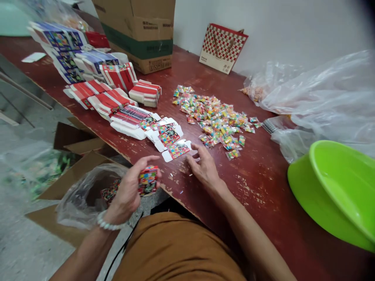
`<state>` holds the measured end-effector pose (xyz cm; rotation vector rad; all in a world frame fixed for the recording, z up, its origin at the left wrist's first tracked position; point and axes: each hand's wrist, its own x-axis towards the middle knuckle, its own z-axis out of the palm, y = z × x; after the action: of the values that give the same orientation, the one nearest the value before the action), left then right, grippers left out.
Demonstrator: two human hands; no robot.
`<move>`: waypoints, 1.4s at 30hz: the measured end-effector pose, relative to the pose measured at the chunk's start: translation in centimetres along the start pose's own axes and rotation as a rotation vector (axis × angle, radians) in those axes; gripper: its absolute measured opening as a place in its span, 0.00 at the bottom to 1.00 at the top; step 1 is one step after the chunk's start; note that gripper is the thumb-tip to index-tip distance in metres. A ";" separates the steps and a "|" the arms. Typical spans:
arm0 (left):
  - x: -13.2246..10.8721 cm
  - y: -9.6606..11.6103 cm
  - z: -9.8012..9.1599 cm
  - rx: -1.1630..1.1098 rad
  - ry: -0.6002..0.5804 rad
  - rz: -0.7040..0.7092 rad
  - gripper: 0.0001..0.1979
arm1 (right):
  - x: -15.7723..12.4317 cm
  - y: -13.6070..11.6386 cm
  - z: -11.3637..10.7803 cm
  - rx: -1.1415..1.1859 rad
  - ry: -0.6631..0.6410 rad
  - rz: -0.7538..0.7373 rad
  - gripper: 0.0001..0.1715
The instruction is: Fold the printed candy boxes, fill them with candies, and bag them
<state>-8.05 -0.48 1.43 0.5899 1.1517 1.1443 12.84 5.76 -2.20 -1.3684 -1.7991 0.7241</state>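
My left hand point(129, 187), with a beaded bracelet at its wrist, holds a small colourful printed box point(148, 180) beyond the table's front edge. The box rests between the palm and the fingers, while the index finger stretches out above it. Over the table, my right hand point(205, 166) is open, its thumb and fingers apart. Its fingertips are at the right end of a flat unfolded carton point(179, 149); whether they touch it I cannot tell. More flat cartons point(168, 132) overlap behind that one, leading to a row of stacked cartons point(129, 119).
Small candy packets point(216, 117) lie in a pile on the red table point(252, 203). A green basin point(331, 195) and plastic bags point(322, 89) are at right. Behind stand a cardboard box point(140, 39) and paper bag point(222, 47). A lined open carton point(79, 199) sits below left.
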 end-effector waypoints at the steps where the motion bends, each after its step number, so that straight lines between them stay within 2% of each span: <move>1: -0.2 0.4 -1.1 0.030 0.075 0.049 0.19 | 1.1 0.6 0.2 -0.089 0.024 -0.003 0.22; 5: 0.0 1.3 -6.0 0.153 0.379 0.114 0.16 | 4.1 1.6 1.4 -0.390 0.009 0.070 0.25; 9: 0.7 1.3 -10.7 0.404 0.706 0.149 0.15 | 4.7 1.5 1.9 -0.531 -0.035 0.174 0.26; 11: 0.8 1.2 -12.7 0.511 0.777 0.137 0.11 | 4.7 1.4 1.8 -0.536 -0.059 0.204 0.29; 13: 0.8 0.9 -14.2 0.611 0.786 0.120 0.07 | 4.5 1.5 1.7 -0.522 -0.064 0.226 0.30; 15: 0.9 0.7 -14.9 0.702 0.760 0.112 0.10 | 4.3 1.8 1.6 -0.473 -0.042 0.235 0.27; 17: 1.1 0.4 -14.3 0.809 0.683 0.165 0.14 | 4.0 2.2 1.4 -0.363 -0.016 0.231 0.23; 19: 1.5 0.0 -12.6 0.931 0.586 0.299 0.17 | 3.6 2.7 1.1 -0.211 0.011 0.229 0.20; 24: 2.8 -0.8 -4.7 1.099 0.334 0.705 0.17 | 2.6 3.6 0.0 0.024 0.046 0.232 0.16; 26: 3.2 -0.8 -1.6 1.085 0.189 0.772 0.16 | 1.9 3.3 -0.7 0.062 0.054 0.232 0.16; 28: 3.5 -0.6 0.9 1.017 0.049 0.769 0.17 | 1.0 2.4 -1.6 0.171 0.037 0.210 0.15; 30: 3.5 -0.1 2.4 0.911 -0.105 0.658 0.18 | 0.0 0.9 -2.7 0.366 -0.042 0.143 0.11; 31: 3.5 0.3 2.9 0.853 -0.223 0.544 0.17 | -0.4 0.0 -3.2 0.426 -0.075 0.106 0.09; 34: 2.9 0.9 3.6 0.591 -0.715 0.028 0.15 | -1.4 -2.4 -4.6 0.506 -0.079 0.020 0.06; 36: 2.4 0.7 3.7 0.309 -0.945 -0.272 0.19 | -1.6 -3.5 -5.1 0.552 -0.079 -0.014 0.07; 37: 2.2 0.4 3.8 0.174 -0.986 -0.366 0.22 | -1.6 -3.8 -5.3 0.580 -0.088 -0.026 0.08; 39: 1.7 -0.3 4.0 0.011 -0.967 -0.450 0.26 | -1.6 -4.1 -5.4 0.630 -0.108 -0.039 0.09; 42: 1.2 -1.1 4.7 0.031 -0.873 -0.419 0.25 | -1.6 -3.9 -5.0 0.686 -0.086 -0.016 0.09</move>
<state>-3.34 0.98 1.64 0.7253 0.4907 0.4128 15.17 3.17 3.34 -0.8674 -1.4142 1.2594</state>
